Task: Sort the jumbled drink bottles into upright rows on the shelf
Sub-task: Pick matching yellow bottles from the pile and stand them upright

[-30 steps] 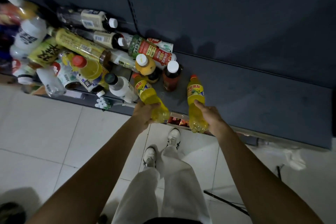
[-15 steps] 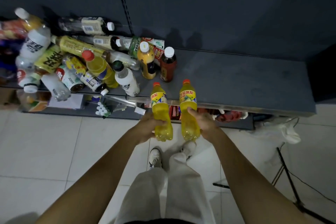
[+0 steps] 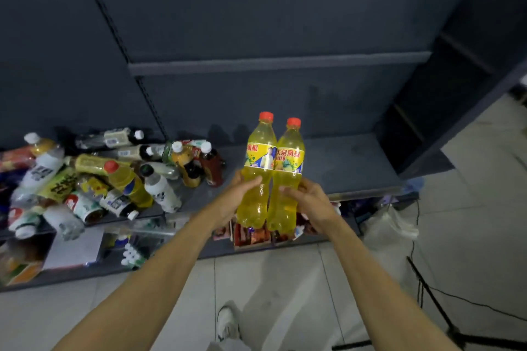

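Dark grey shelving filled the background, and one grey shelf ran across the scene with bare board on its right half. Both hands were raised in front of that bare stretch, each gripping one yellow bottle by the lower body.

The left hand was curled round the left yellow bottle, thumb across its front. The right hand was curled round the right yellow bottle, fingers wrapped on its waist. The two bottles touched side by side along their labels. Their long axes stood close to upright, red caps up and bases down (a slight lean to the right was visible in both).

The relation that governed placement was this: the bare board lay beyond and to the right of the bottles, while the pile of jumbled bottles lay to the left, mostly on their sides. The bottle bases hung in front of the near shelf edge, not yet on the board. Whether they were above board level could not be judged with certainty.

The right hand was the nearer to the free space. A forward move with both bottles kept vertical would probably set them down as a pair; the left one would end up closer to the brown bottle standing at the pile's right fringe.
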